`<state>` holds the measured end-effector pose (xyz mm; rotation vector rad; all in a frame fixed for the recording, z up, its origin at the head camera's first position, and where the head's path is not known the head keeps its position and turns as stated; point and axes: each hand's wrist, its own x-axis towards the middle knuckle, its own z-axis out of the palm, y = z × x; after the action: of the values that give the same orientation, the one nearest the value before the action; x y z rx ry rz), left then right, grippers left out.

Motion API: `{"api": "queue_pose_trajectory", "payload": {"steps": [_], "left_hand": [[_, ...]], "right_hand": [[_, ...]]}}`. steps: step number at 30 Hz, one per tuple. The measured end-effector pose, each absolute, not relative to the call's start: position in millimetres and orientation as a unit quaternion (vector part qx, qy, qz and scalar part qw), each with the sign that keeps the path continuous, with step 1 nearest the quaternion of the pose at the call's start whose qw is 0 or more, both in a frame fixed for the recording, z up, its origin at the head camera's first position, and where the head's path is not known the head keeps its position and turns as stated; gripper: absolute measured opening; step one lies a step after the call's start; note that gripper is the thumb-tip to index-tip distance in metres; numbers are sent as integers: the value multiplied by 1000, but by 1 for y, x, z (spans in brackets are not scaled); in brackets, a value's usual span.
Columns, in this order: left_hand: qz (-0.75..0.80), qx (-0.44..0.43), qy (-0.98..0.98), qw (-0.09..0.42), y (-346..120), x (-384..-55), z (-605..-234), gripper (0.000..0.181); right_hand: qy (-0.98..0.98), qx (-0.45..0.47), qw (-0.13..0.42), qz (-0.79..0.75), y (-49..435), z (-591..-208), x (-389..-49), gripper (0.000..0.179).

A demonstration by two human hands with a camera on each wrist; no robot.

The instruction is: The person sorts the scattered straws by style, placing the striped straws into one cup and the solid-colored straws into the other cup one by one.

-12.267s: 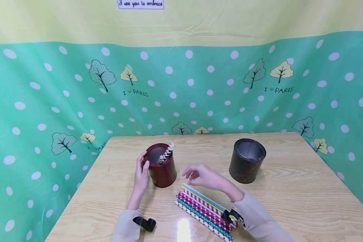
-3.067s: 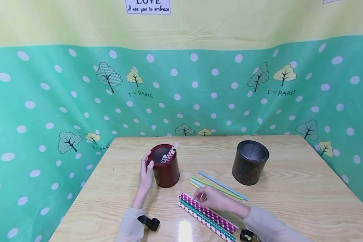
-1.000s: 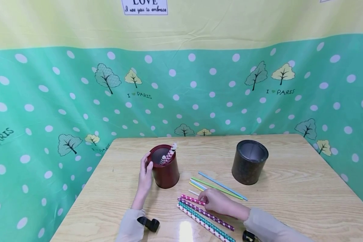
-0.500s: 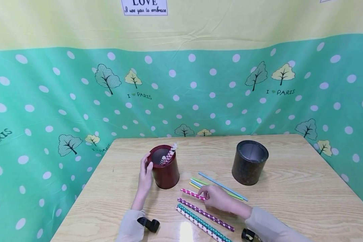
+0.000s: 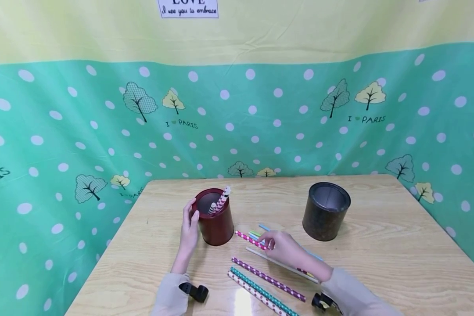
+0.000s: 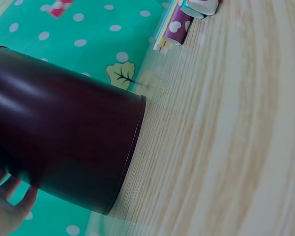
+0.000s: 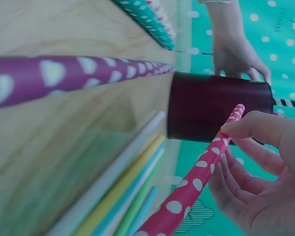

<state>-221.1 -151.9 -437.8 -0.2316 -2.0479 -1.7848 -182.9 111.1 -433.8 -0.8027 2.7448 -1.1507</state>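
My left hand (image 5: 188, 235) grips the side of a dark red tin (image 5: 216, 230), its fingers at the rim. The tin stands upright with several striped straws (image 5: 222, 202) leaning inside. In the left wrist view fingertips (image 6: 25, 199) touch the tin wall. My right hand (image 5: 286, 250) pinches a pink straw with white spots (image 5: 245, 237) between thumb and fingers, lifted above the table and right of the tin. From the right wrist view that pink straw (image 7: 196, 179) slants toward the tin (image 7: 211, 108); part of its length is out of frame.
A purple spotted straw (image 5: 268, 279), a teal one (image 5: 256, 287) and a white dotted one (image 5: 253, 293) lie at the front. A plain white straw (image 5: 276, 262) lies under the right forearm, near partly hidden blue straws (image 5: 315, 254). A black tin (image 5: 325, 213) stands at the right.
The right hand has pinched the pink straw out of the spotted group and raised it away toward the red tin. Plain straws were set apart behind it. The left hand has stayed on the tin.
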Motion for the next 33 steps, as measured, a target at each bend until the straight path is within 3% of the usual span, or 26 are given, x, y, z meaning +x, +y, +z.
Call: {"api": "queue_pose_trajectory", "payload": {"steps": [16, 33], "left_hand": [[-641, -78, -736, 203, -153, -223, -440, 39], [-643, -86, -733, 205, -152, -221, -438, 38]], "right_hand": [[874, -205, -45, -438, 97, -399, -187, 32], [807, -153, -83, -564, 79, -364, -194, 29]]}}
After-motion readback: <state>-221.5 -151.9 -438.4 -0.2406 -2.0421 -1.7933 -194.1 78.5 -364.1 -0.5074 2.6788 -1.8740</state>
